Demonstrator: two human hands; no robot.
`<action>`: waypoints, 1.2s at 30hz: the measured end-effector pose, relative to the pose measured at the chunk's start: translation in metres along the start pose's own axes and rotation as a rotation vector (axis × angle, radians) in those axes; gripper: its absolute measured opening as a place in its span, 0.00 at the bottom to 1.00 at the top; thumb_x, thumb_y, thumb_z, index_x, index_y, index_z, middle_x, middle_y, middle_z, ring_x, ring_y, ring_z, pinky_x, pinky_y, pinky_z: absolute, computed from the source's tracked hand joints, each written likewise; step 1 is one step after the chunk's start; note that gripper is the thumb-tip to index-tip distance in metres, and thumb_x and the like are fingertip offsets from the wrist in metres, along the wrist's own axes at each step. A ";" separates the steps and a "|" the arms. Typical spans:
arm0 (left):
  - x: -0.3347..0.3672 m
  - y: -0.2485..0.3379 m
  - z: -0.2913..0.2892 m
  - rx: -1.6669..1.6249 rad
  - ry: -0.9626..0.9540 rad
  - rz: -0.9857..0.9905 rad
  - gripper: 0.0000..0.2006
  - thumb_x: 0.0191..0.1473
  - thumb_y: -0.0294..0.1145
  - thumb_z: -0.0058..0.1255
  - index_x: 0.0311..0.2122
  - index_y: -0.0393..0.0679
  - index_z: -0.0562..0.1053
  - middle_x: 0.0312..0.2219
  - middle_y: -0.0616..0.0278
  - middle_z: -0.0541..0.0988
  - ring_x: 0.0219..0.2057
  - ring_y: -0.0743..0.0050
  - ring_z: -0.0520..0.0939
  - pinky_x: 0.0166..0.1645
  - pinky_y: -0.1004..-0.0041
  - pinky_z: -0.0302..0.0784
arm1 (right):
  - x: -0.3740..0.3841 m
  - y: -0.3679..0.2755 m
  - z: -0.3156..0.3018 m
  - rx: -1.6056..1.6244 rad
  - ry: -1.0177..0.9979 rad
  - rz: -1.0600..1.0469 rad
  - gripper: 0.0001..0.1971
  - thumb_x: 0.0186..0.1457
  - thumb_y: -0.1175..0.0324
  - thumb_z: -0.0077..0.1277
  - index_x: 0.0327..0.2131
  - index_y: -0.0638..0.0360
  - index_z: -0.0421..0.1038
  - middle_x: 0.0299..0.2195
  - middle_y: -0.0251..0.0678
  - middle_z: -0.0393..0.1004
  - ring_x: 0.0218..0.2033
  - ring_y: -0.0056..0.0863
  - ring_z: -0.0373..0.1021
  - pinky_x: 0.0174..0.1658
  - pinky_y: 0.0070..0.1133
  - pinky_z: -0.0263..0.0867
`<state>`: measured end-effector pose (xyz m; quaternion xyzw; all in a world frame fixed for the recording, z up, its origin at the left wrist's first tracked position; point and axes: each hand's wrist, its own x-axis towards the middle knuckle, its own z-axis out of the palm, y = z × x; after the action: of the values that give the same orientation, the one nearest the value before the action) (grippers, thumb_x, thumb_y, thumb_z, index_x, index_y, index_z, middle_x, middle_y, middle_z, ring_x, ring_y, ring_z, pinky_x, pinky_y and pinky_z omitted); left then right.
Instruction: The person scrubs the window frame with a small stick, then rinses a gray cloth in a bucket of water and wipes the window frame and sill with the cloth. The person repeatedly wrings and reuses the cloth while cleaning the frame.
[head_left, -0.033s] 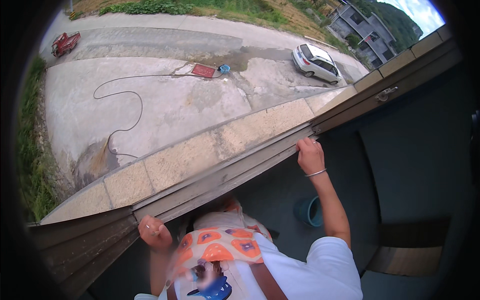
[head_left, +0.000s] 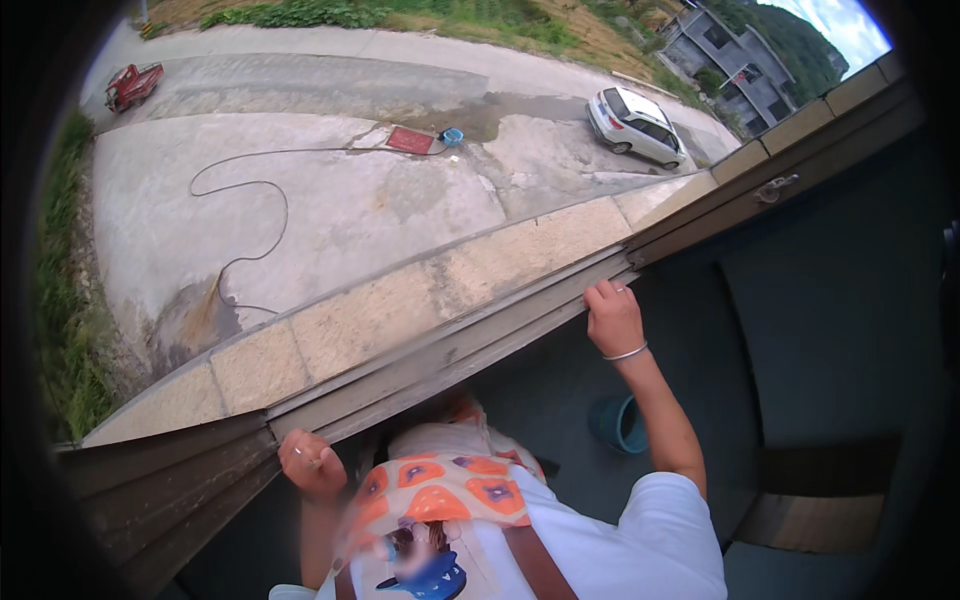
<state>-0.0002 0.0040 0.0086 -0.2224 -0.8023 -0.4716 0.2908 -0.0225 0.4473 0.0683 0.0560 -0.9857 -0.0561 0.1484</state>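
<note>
A metal window frame with sliding tracks runs slantwise in front of me, rising to the right. My left hand, wearing a ring, is curled at the inner edge of its left end, fingers bent against the frame. Toward the right end, my right hand has its fingers pressed together at the same inner edge. A bangle circles the right wrist. Anything under the right fingertips is hidden. An apron with orange patterns covers my front.
Beyond the frame lies a pale stone ledge, high above a concrete yard with a hose, a blue basin and a white car. Indoors, a teal bucket stands on the floor below my right arm.
My right hand has shifted slightly left along the frame's inner edge. The left hand stays at its place, and the view has moved only a touch.
</note>
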 end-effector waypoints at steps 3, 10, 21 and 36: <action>0.001 0.000 -0.001 0.008 -0.009 -0.002 0.12 0.51 0.29 0.43 0.17 0.43 0.60 0.12 0.61 0.65 0.13 0.64 0.65 0.19 0.70 0.58 | 0.003 -0.040 -0.003 0.096 -0.019 -0.118 0.04 0.39 0.76 0.47 0.22 0.56 0.63 0.23 0.37 0.64 0.31 0.36 0.64 0.37 0.29 0.61; 0.003 0.001 -0.003 0.004 -0.003 0.009 0.11 0.48 0.27 0.45 0.16 0.43 0.61 0.12 0.62 0.66 0.13 0.65 0.64 0.19 0.71 0.58 | 0.008 -0.115 -0.014 0.279 -0.045 -0.273 0.05 0.37 0.76 0.48 0.21 0.57 0.63 0.22 0.38 0.63 0.28 0.35 0.64 0.33 0.27 0.60; 0.003 -0.002 0.001 0.028 0.036 0.052 0.11 0.47 0.27 0.46 0.16 0.43 0.62 0.11 0.62 0.65 0.12 0.64 0.65 0.18 0.71 0.58 | 0.044 -0.112 -0.011 0.599 -0.224 -0.332 0.03 0.48 0.74 0.49 0.29 0.57 0.69 0.24 0.38 0.67 0.28 0.39 0.68 0.32 0.30 0.66; 0.001 -0.005 0.005 0.085 0.074 0.070 0.09 0.41 0.24 0.47 0.15 0.42 0.62 0.11 0.60 0.61 0.12 0.61 0.65 0.17 0.70 0.57 | 0.079 -0.134 -0.003 0.606 -0.246 -0.984 0.23 0.47 0.74 0.44 0.50 0.52 0.66 0.50 0.31 0.68 0.42 0.30 0.68 0.42 0.25 0.65</action>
<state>-0.0058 0.0060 0.0045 -0.2201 -0.8020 -0.4345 0.3459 -0.0842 0.3045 0.0772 0.5398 -0.8259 0.1595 -0.0333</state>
